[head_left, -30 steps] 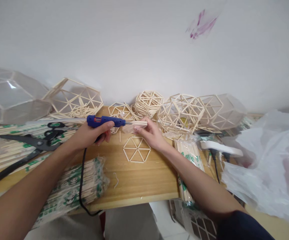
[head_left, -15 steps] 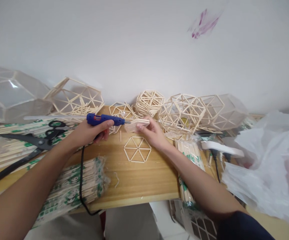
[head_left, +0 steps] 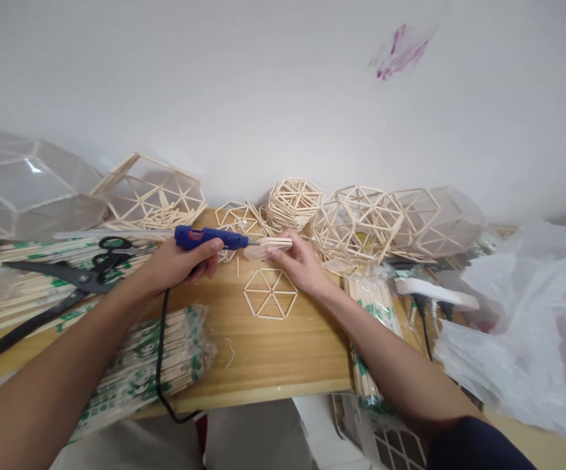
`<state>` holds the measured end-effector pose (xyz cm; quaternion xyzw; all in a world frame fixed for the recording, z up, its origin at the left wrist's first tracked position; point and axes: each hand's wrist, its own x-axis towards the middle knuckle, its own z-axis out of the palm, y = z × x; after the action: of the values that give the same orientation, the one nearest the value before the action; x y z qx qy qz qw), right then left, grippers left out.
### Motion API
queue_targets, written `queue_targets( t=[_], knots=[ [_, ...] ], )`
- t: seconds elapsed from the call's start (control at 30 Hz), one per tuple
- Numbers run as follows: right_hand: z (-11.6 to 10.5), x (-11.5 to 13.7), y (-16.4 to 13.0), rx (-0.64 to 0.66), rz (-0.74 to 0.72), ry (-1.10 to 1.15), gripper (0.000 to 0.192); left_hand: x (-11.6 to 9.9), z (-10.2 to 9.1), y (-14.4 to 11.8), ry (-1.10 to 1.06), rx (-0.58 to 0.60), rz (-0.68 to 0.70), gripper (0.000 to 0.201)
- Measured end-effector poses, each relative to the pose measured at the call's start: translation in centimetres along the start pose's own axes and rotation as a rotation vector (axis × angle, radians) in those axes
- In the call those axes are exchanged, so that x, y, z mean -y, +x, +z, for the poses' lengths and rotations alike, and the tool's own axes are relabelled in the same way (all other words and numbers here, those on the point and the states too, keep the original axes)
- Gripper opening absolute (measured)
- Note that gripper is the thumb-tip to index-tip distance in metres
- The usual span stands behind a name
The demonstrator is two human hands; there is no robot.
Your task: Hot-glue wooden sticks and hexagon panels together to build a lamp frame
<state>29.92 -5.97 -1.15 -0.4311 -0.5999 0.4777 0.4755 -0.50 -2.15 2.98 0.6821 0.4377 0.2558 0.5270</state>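
Observation:
My left hand (head_left: 185, 263) is wrapped round a blue hot glue gun (head_left: 210, 239). A long pale glue stick (head_left: 111, 234) juts from its rear, and its nozzle points right. My right hand (head_left: 298, 261) pinches short wooden sticks (head_left: 279, 242) together with a small clear piece that I cannot make out well. The nozzle tip is at the left end of these sticks; whether it touches them I cannot tell. Below the hands, a flat wooden hexagon with spokes (head_left: 271, 294) lies on the table. One loose short stick (head_left: 237, 267) lies left of it.
Behind stand a stack of stick hexagons (head_left: 296, 202), stick frames (head_left: 358, 219) and a covered polyhedron (head_left: 28, 189). Large black scissors (head_left: 84, 281) and bagged sticks (head_left: 179, 352) lie left. A power strip (head_left: 437, 294) and white plastic sheeting (head_left: 522, 333) are right. A black cord (head_left: 160, 352) hangs near my left arm.
The glue gun and my left hand have shifted slightly right. My right hand has tilted the sticks a little, and its grip stays closed. The view has moved slightly.

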Motion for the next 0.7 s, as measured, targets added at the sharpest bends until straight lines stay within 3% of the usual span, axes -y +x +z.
queue_targets(
  t=[0.3, 0.7],
  knots=[
    [-0.41, 0.10, 0.15, -0.021, -0.072, -0.087, 0.058, -0.01, 0.22, -0.02, 0.006, 0.010, 0.024, 0.082],
    [-0.38, 0.15, 0.19, -0.004, -0.065, -0.086, 0.061, 0.07, 0.44, 0.20, -0.034, 0.005, 0.047, 0.078]
  ],
)
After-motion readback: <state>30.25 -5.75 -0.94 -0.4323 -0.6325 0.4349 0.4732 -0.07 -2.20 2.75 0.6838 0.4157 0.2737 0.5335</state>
